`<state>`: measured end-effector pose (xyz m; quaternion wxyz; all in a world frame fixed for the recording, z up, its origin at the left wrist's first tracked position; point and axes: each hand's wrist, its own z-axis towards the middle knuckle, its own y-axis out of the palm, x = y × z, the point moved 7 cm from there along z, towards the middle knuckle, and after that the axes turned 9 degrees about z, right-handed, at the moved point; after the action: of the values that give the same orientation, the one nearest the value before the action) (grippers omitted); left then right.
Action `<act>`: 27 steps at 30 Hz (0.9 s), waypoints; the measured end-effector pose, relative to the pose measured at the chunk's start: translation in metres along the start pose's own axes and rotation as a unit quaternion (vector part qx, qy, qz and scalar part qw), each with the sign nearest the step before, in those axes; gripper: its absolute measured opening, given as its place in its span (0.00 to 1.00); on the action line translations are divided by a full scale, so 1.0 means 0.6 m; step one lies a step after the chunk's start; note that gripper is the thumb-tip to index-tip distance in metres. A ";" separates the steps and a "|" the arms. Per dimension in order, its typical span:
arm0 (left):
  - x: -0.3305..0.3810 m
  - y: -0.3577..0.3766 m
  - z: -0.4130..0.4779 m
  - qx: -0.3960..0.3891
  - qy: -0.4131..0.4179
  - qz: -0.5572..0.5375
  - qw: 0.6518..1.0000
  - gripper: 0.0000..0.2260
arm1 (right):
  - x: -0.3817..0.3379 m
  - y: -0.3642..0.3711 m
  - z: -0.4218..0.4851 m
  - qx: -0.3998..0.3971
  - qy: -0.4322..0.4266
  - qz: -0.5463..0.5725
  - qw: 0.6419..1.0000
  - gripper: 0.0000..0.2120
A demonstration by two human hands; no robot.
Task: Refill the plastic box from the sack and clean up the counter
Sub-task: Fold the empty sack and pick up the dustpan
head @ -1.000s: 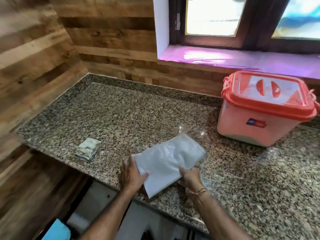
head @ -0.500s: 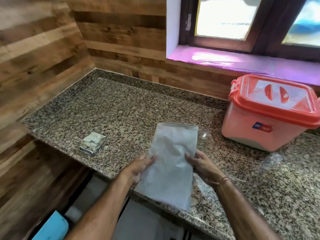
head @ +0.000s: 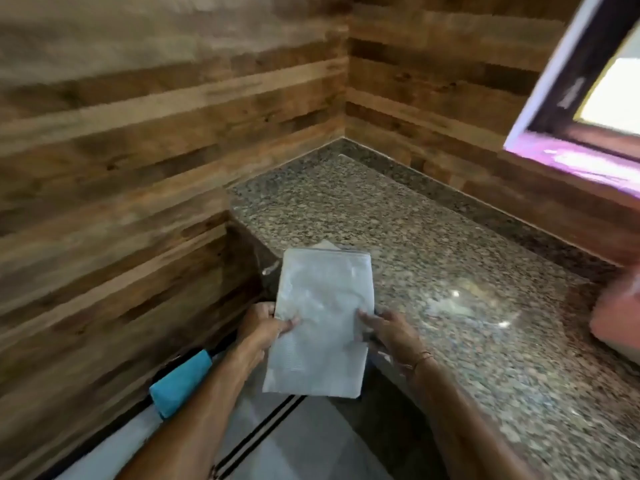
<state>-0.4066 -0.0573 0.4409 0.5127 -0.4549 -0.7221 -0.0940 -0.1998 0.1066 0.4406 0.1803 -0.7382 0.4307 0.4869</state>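
Head view: left hand (head: 265, 323) and right hand (head: 388, 329) both pinch flat sack (head: 323, 320) by its sides, over counter (head: 450, 271) edge.

No legible text, label, brand or number is seen on the flat white woven plastic sack (head: 322, 320) or the blurred pink plastic box (head: 614, 317) at the frame's right edge.

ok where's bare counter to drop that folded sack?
Both hands, left hand and right hand, hold the folded sack over the counter's front edge. Free: the granite from the wood-wall corner to the window sill. Crowded only far right, by the pink box.
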 end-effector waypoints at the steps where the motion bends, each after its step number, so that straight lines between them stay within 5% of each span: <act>1: -0.020 -0.045 -0.005 0.011 -0.005 0.001 1.000 0.08 | 0.008 0.047 0.002 -0.006 0.016 0.023 1.000 0.13; 12: -0.226 -0.389 -0.057 0.172 -0.055 -0.179 0.967 0.14 | 0.083 0.473 0.002 -0.154 0.006 -0.030 0.988 0.20; 22: -0.332 -0.452 -0.031 0.253 -0.078 -0.190 0.945 0.14 | 0.190 0.580 0.113 -0.093 0.024 -0.058 0.994 0.17; 25: -0.365 -0.459 -0.018 0.263 -0.094 -0.177 0.944 0.23 | 0.243 0.598 0.156 -0.132 0.082 -0.050 0.986 0.12; 27: -0.407 -0.461 -0.003 0.272 -0.130 -0.195 0.933 0.25 | 0.284 0.620 0.172 -0.188 0.134 -0.051 0.972 0.19</act>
<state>-0.5992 -0.3521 0.3315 0.4900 -0.1568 -0.8548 0.0682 -0.5333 -0.1112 0.3010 0.0033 -0.8383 0.3134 0.4461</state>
